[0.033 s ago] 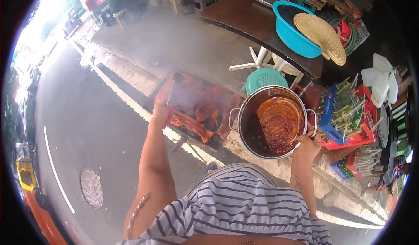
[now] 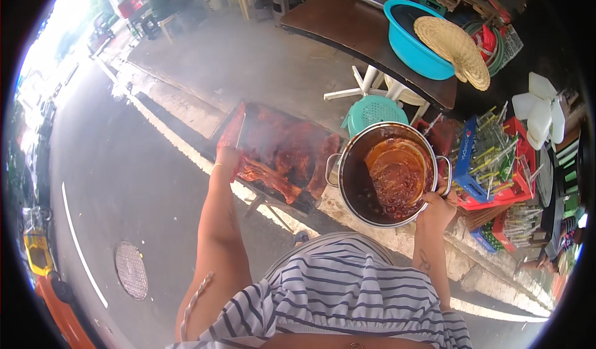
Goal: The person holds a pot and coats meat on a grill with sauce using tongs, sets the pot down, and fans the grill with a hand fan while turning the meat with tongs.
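Note:
My right hand (image 2: pixel 439 206) grips the handle side of a large steel pot (image 2: pixel 352 195). The pot tilts toward me, and a reddish-brown sauce (image 2: pixel 400 178) coats part of its inside. Over the grill (image 2: pixel 304 203), my left hand (image 2: pixel 228 156) is closed round a thin metal utensil (image 2: pixel 241 130); smoke and the hand hide what kind it is. Several slabs of red-glazed meat (image 2: pixel 270 178) cover the grill, left of the pot. Smoke blurs the far pieces.
Behind the pot stand a green stool (image 2: pixel 375 114) and a brown table (image 2: pixel 329 20) with a blue basin (image 2: pixel 413 54) and a woven fan (image 2: pixel 450 45). Bottle crates (image 2: pixel 472 163) are stacked at right. A road (image 2: pixel 155 225) with a manhole cover (image 2: pixel 131 271) lies left.
The view has shifted very slightly, so the table and basin sit a little further left. My hands, the pot and the meat keep nearly the same places.

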The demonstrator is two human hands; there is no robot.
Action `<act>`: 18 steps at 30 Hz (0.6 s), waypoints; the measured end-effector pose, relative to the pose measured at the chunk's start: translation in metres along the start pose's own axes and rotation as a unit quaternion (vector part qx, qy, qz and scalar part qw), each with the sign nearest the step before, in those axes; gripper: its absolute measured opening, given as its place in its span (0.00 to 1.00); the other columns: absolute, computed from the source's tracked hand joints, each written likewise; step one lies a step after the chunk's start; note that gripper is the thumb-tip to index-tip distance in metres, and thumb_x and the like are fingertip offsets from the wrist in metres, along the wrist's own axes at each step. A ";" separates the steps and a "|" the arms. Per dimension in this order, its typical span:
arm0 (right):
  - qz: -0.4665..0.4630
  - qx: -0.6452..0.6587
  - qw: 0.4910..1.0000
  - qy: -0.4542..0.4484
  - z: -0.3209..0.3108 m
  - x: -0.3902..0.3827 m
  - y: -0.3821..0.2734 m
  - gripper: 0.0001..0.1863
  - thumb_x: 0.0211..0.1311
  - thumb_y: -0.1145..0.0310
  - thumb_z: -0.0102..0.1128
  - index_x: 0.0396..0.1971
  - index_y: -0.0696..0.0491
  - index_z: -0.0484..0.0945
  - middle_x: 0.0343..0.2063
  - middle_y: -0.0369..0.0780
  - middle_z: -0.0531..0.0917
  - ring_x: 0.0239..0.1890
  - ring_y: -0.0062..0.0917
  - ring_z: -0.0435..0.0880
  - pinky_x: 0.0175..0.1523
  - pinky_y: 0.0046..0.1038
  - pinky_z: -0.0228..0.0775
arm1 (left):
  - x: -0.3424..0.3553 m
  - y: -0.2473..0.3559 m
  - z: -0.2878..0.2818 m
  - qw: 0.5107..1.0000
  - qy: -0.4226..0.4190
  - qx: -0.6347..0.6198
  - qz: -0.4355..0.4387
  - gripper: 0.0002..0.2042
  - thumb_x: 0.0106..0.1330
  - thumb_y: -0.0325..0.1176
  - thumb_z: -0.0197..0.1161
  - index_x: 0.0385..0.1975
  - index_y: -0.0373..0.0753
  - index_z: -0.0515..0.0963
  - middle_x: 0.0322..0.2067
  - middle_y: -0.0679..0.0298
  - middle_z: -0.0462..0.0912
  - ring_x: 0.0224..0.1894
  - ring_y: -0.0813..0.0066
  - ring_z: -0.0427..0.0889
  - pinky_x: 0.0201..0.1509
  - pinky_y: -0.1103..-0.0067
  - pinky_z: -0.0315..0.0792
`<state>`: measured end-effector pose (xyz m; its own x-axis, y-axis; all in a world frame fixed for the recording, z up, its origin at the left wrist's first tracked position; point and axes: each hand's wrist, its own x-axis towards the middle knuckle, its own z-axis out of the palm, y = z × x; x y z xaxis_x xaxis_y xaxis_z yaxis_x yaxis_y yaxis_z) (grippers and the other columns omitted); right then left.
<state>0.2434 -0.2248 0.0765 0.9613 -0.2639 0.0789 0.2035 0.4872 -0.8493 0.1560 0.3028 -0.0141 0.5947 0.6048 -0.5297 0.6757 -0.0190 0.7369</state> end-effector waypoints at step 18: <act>-0.003 -0.041 0.999 0.035 -0.021 0.015 -0.013 0.15 0.33 0.94 0.45 0.20 0.57 0.66 0.45 0.50 0.82 0.42 0.30 0.83 0.47 0.28 0.76 | -0.001 -0.031 0.006 0.925 0.224 0.286 0.109 0.17 0.60 0.42 0.66 0.33 0.30 0.81 0.29 0.46 0.84 0.36 0.50 0.85 0.41 0.65 0.77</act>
<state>0.2512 -0.2531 0.0776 0.9445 -0.3247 0.0494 0.1897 0.4165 -0.8892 0.1373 0.2980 -0.0387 0.5902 0.8038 -0.0740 0.7578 -0.5201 0.3941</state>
